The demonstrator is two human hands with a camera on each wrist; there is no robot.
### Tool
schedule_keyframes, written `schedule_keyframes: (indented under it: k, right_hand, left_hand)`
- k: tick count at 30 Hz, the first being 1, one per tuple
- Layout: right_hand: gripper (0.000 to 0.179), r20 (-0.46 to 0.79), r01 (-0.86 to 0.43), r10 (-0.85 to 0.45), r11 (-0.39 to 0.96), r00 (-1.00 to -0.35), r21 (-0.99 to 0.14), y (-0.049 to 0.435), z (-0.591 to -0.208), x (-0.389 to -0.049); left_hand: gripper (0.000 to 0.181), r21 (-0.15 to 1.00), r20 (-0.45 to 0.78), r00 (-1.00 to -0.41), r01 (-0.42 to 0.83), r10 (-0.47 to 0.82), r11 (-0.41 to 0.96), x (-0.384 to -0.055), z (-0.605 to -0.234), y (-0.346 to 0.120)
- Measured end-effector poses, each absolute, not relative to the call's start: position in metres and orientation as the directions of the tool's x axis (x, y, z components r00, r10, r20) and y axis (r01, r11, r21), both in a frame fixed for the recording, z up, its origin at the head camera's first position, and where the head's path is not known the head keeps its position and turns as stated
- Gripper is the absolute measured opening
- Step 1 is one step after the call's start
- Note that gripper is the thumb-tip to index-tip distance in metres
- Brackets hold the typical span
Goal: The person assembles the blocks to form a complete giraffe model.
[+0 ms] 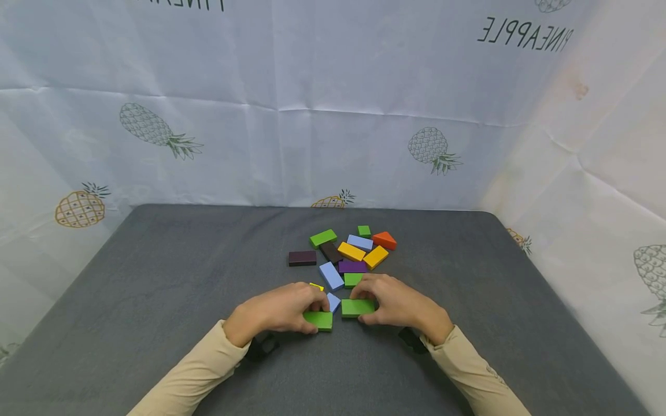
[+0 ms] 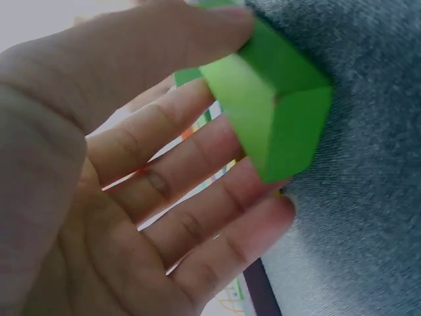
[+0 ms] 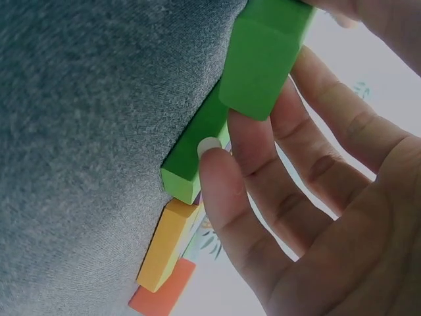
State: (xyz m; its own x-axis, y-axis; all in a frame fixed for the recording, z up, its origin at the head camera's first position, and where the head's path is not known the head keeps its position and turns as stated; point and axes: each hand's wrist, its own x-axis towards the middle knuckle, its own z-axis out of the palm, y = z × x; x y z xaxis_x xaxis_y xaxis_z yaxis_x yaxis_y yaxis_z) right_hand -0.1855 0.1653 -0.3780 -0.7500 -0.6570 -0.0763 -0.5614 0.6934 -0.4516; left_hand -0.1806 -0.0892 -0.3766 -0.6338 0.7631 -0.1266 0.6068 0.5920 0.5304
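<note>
The left grip (image 1: 283, 307) is pinching the left green block (image 1: 325, 320) between thumb and fingers, and the right grip (image 1: 398, 300) is pinching the right green block (image 1: 356, 309) the same way. The two held blocks are sitting close together with a gap between them, at the near side of a loose cluster on the grey bench (image 1: 130, 300); whether either is touching the surface, I cannot tell. A blue piece (image 1: 333, 302) is showing just behind them, partly covered by the left grip, and a yellow piece (image 1: 317, 286) is peeking out beyond that grip. A third green block (image 1: 353, 280) is lying just beyond the right grip, partly hidden, with a purple block (image 1: 352, 266) behind it and a slanted blue block (image 1: 331, 276) to its left. Farther back, a brown block (image 1: 330, 252), two yellow blocks (image 1: 351, 251), a pale blue block (image 1: 360, 242), an orange triangle (image 1: 385, 240), a small green block (image 1: 363, 231) and a far green block (image 1: 323, 237) are lying near one another. A dark block (image 1: 302, 258) is resting at the cluster's left, and a pineapple-print cloth (image 1: 333, 69) is hanging behind the bench
</note>
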Motion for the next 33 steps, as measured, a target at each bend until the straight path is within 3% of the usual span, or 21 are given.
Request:
schedule_keyframes:
  k: [18, 33]
  right_hand:
    - [0.028, -0.136, -0.574, -0.697, 0.672, -0.704, -0.469, 0.16, -0.381, -0.182]
    - [0.027, -0.179, -0.563, -0.715, 0.658, -0.676, -0.5, 0.159, -0.381, -0.183]
  left_hand:
    - [0.024, 0.501, -0.018, -0.661, 0.643, 0.75, 0.579, -0.186, -0.39, -0.087]
    - [0.027, 0.508, -0.024, -0.663, 0.636, 0.748, 0.581, -0.186, -0.391, -0.088]
